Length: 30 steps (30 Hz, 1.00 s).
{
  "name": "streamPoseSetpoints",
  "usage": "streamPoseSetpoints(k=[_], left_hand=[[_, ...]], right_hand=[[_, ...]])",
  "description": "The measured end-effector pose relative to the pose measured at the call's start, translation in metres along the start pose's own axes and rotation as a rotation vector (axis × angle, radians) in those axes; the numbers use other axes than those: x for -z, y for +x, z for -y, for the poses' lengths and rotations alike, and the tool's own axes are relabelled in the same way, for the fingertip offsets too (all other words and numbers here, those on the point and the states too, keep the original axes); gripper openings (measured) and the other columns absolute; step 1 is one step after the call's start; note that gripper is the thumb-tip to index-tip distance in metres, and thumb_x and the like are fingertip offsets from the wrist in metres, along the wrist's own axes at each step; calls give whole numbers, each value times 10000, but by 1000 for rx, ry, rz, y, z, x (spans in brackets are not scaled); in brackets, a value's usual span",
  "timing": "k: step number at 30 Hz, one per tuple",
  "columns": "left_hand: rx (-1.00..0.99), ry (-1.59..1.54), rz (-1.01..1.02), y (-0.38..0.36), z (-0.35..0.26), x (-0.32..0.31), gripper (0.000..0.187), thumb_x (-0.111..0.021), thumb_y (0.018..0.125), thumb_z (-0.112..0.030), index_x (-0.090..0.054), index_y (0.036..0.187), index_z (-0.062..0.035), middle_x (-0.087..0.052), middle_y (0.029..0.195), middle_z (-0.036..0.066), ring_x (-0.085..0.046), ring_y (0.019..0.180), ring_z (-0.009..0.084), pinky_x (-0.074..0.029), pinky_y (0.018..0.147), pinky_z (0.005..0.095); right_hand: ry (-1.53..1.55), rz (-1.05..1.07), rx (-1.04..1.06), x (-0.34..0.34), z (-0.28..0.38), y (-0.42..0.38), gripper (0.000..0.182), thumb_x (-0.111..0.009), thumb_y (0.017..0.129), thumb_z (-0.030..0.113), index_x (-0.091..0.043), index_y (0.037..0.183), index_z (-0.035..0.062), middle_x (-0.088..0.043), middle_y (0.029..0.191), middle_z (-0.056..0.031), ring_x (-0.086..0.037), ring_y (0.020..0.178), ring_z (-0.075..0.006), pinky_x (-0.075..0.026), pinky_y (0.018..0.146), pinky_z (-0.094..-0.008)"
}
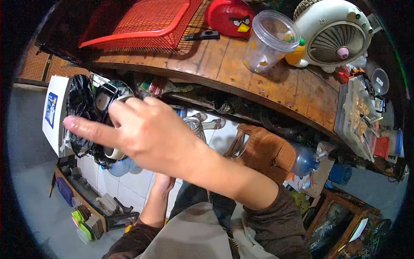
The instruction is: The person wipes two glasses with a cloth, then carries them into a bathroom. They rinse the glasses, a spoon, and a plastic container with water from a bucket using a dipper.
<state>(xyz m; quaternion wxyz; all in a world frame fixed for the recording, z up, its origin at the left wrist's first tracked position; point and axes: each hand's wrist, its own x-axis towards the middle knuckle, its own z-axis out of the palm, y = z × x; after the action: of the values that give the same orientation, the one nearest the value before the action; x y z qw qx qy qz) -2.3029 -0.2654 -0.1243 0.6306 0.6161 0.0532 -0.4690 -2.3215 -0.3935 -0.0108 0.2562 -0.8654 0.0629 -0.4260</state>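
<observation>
Reaching out below the table (pixel 276 82), the right hand (pixel 146 134) has its fingers spread and straight, holding nothing, the forefinger over the black bag (pixel 79 108) and the white box (pixel 54 112) beside it. The left hand (pixel 163 183) hangs lower, by the knee; whether it grips anything cannot be told. On the table stand a red basket (pixel 142 21), a clear tub (pixel 269 41) and a fan (pixel 334 34)
</observation>
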Motion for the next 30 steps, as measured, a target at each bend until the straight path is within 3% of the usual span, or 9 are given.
streamPoseSetpoints(k=[3, 5, 6, 7, 9, 11, 12, 23, 30], left_hand=[[-9, -12, -27, 6, 3, 14, 270, -498, 814, -343, -400, 776, -94, -367, 631, -28, -367, 545, 88, -357, 541, 234], [-181, 0, 549, 16, 5, 32, 293, -504, 807, -361, -386, 751, -99, -355, 613, -25, -343, 524, 82, -335, 519, 226], [-207, 11, 506, 14, 6, 31, 312, -501, 806, -375, -374, 733, -100, -336, 583, -24, -323, 507, 79, -314, 507, 217], [-207, 6, 511, 13, 6, 29, 312, -501, 806, -375, -374, 733, -100, -336, 583, -24, -323, 507, 79, -314, 507, 217], [-224, 20, 518, 11, 6, 28, 314, -503, 805, -374, -374, 725, -99, -322, 562, -23, -322, 504, 81, -311, 500, 217], [-225, 20, 494, 10, 10, 30, 321, -501, 805, -378, -373, 719, -96, -320, 553, -21, -326, 504, 84, -311, 496, 219], [-217, 24, 507, 9, 10, 28, 325, -501, 804, -382, -373, 718, -95, -322, 549, -18, -328, 502, 88, -311, 495, 220], [-125, 57, 618, 7, 33, 16, 317, -498, 804, -382, -369, 754, -97, -326, 545, -18, -349, 504, 96, -319, 496, 222], [-5, 48, 759, 2, 44, 3, 283, -496, 813, -354, -365, 790, -104, -366, 614, -7, -363, 536, 95, -347, 528, 234]], right_hand=[[-86, 17, -24, 4, -7, -8, 433, -428, 745, 90, -446, 1153, 234, -448, 669, -34, -479, 621, -188, -377, 525, -306], [-231, -151, -73, 5, -38, -28, 418, -465, 729, 85, -453, 1137, 178, -461, 730, -43, -476, 669, -202, -361, 574, -340], [-300, -220, -190, 17, -50, -34, 483, -596, 613, 20, -503, 1076, 121, -507, 773, -35, -481, 767, -174, -391, 629, -310], [-350, -363, -244, 25, -64, -43, 517, -630, 582, 11, -468, 1070, 67, -495, 871, -72, -460, 824, -203, -385, 706, -318], [-371, -683, -544, 37, -88, -57, 580, -669, 582, 49, -394, 1093, 44, -440, 993, -113, -449, 835, -227, -376, 749, -330], [-456, -734, -662, 55, -104, -63, 674, -713, 570, 92, -319, 1113, 22, -381, 1057, -151, -441, 834, -228, -377, 761, -334], [-473, -693, -685, 62, -103, -62, 724, -721, 563, 92, -266, 1119, 3, -346, 1088, -199, -396, 945, -293, -328, 833, -362], [-229, -639, -618, 79, -143, -72, 710, -705, 593, 71, -244, 1126, -9, -403, 1080, -210, -453, 950, -326, -371, 818, -380], [-107, -697, -706, 88, -93, -139, 498, -585, 697, -11, -341, 1131, 14, -393, 1129, -135, -439, 1014, -234, -407, 838, -338]])
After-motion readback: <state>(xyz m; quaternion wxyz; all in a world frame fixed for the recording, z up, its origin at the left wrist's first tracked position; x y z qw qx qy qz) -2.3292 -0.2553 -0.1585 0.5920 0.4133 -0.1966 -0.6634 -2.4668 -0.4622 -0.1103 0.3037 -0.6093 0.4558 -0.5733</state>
